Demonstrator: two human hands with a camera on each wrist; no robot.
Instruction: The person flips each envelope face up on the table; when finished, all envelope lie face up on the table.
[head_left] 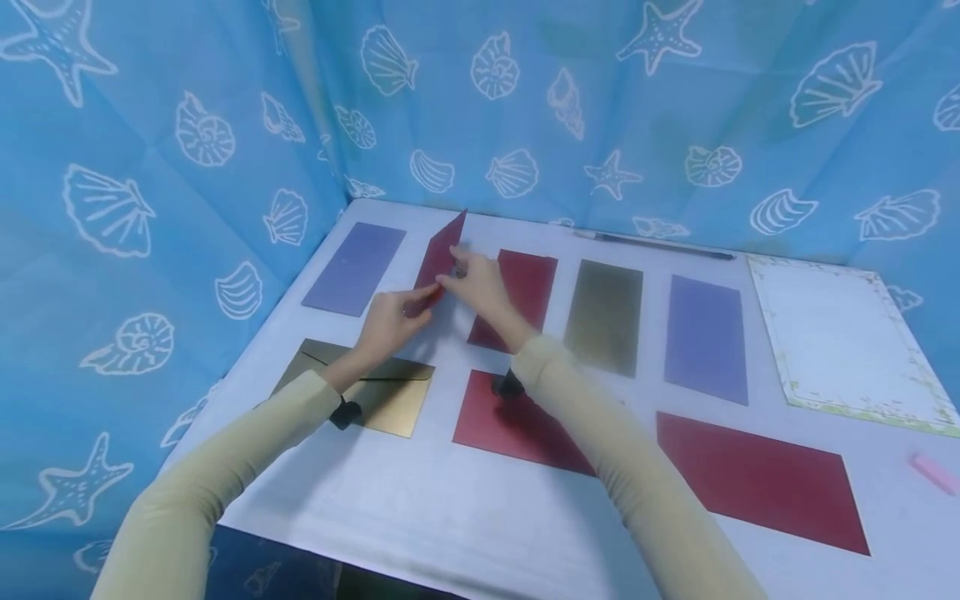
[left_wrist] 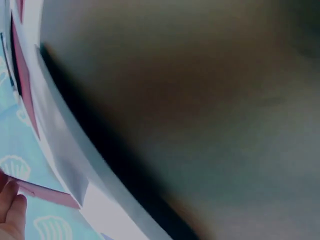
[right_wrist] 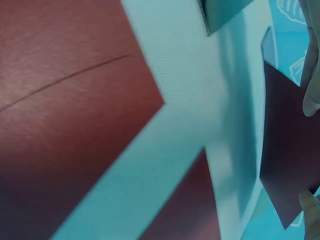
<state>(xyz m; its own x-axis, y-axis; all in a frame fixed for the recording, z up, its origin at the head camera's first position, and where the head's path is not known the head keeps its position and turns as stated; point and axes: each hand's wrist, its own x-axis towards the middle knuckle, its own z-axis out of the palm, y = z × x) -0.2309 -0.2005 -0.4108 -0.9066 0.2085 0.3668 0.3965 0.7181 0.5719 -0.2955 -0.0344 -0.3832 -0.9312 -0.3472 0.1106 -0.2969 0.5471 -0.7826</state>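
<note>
A dark red envelope (head_left: 446, 240) stands tilted up off the table at the back left, between the two hands. My left hand (head_left: 392, 321) pinches its lower end between thumb and fingers. At its right side my right hand (head_left: 480, 283) holds the edge with thumb and fingertips. The right wrist view shows the same envelope (right_wrist: 285, 145) with fingers (right_wrist: 312, 95) over its face and a fingertip low on its edge. Most of the left wrist view is a dark blur, with fingertips (left_wrist: 15, 210) at the lower left beside the envelope's thin edge (left_wrist: 47, 195).
A gold envelope (head_left: 390, 408) lies under the left forearm, a red one (head_left: 480, 417) under the right. Around them lie purple (head_left: 356, 267), red (head_left: 525, 287), olive-gold (head_left: 606, 317), purple (head_left: 705, 337) and red (head_left: 765, 479) envelopes. A pen (head_left: 660, 243), bordered paper (head_left: 847, 333) and pink stick (head_left: 933, 473) are farther right.
</note>
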